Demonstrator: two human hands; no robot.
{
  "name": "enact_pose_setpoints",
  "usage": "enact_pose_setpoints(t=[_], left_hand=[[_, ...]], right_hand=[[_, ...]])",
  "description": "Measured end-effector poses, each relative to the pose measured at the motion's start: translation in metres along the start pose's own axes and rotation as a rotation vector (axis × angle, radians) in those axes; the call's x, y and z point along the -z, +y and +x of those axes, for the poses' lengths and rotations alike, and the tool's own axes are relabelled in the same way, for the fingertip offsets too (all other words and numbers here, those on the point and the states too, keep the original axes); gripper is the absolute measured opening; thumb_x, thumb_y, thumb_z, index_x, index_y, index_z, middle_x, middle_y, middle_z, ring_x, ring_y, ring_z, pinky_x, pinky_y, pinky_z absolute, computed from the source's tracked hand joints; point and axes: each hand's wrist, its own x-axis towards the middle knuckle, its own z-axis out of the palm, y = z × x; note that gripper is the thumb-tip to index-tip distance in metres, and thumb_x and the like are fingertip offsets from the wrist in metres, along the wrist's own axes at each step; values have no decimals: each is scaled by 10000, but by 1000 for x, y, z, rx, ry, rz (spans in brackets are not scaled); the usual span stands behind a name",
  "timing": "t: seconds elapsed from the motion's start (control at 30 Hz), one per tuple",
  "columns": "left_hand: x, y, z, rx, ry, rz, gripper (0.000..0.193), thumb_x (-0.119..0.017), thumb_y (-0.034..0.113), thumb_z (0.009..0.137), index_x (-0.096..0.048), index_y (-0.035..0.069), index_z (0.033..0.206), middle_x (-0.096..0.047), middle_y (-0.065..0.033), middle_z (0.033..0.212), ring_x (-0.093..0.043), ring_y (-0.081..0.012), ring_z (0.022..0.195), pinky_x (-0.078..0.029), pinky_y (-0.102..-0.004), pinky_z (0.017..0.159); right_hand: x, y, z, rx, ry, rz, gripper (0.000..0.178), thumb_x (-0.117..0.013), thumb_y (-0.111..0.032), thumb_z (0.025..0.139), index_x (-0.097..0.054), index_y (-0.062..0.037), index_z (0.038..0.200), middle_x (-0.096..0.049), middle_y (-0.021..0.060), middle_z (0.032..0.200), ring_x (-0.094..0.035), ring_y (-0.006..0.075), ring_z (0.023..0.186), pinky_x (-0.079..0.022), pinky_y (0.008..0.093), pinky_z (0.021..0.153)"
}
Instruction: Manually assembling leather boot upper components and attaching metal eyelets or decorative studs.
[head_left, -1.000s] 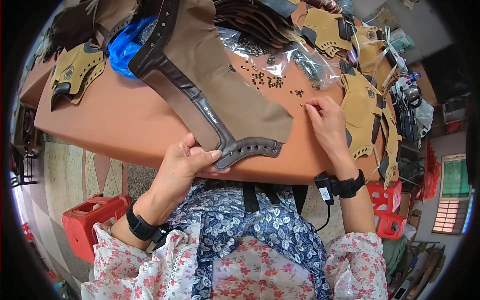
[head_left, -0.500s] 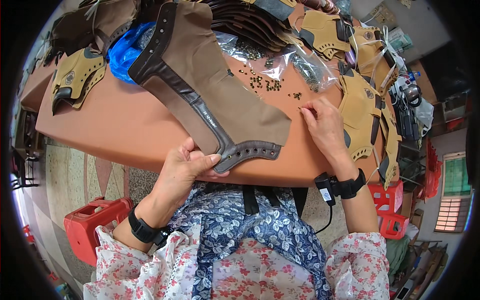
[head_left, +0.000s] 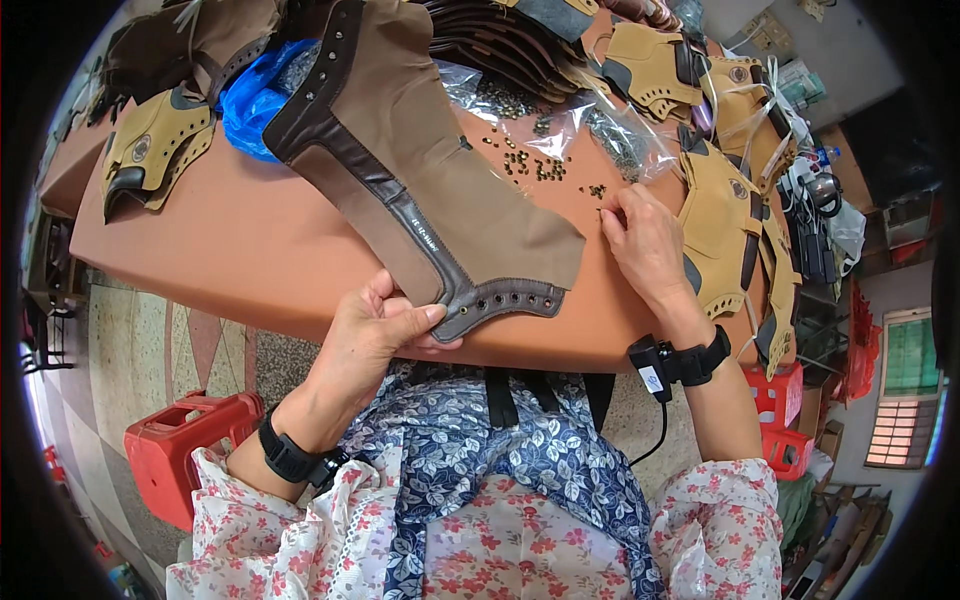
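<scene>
A brown boot upper point(head_left: 420, 150) with dark leather trim slants across the table. My left hand point(head_left: 385, 322) is closed on its lower trim, thumb on top and fingers beneath. Along that trim runs a row of holes, and a brass eyelet point(head_left: 463, 310) sits in the one nearest my thumb. My right hand point(head_left: 645, 243) is over the table, right of the upper's lower end. Its thumb and forefinger pinch what looks like a tiny brass eyelet, mostly hidden by the fingertips. Loose brass eyelets point(head_left: 548, 170) lie scattered just beyond.
Clear plastic bags point(head_left: 630, 145) of small metal parts lie behind the eyelets. Tan leather uppers point(head_left: 722, 215) are piled along the right edge, with another tan upper point(head_left: 155, 150) at the left beside a blue bag point(head_left: 252, 115). Red stools point(head_left: 185, 455) stand below the table.
The boot upper and my left hand have shifted very slightly to the right. My right hand has risen a little away from me, its pinch kept.
</scene>
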Motion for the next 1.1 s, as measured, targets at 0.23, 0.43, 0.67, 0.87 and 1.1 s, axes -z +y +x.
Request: enact_pose_setpoints(t=[0.23, 0.43, 0.67, 0.87, 1.1], left_hand=[[1, -2, 2, -12, -12, -3, 312, -687, 82, 880, -496, -12, 1109, -688, -82, 813, -702, -173, 723, -610, -330, 735], [4, -5, 2, -25, -22, -14, 332, -688, 84, 879, -496, -13, 1132, -697, -92, 841, -704, -170, 730, -609, -330, 737], [2, -2, 1, -17, -15, -8, 328, -686, 79, 878, -496, -12, 1130, -698, -92, 842, -703, -170, 731, -608, -334, 742], [3, -3, 0, -24, -22, -11, 295, -686, 81, 880, -494, -19, 1081, -696, -102, 837, -703, -172, 731, -607, -340, 759], [2, -4, 2, -24, -25, -7, 308, -685, 78, 881, -480, -25, 1087, -702, -118, 856, -711, -184, 751, -608, -326, 741]], right_hand=[[4, 1, -3, 18, -8, 61, 58, -639, -100, 832, -638, -48, 857, -610, 133, 851, -623, 359, 806, -493, 447, 709], [6, 1, -2, 15, -20, 56, 66, -645, -112, 838, -643, -48, 850, -613, 131, 858, -624, 359, 807, -496, 448, 712], [3, 2, 2, 33, -23, 24, 56, -635, -107, 835, -636, -52, 840, -613, 121, 865, -623, 365, 797, -498, 453, 698], [5, 3, 2, 70, -33, 51, 55, -636, -99, 834, -640, -50, 859, -622, 121, 866, -624, 363, 798, -499, 448, 695], [11, 4, 4, 67, -59, 112, 86, -645, -123, 846, -657, -52, 893, -644, 116, 868, -631, 355, 815, -499, 443, 703]])
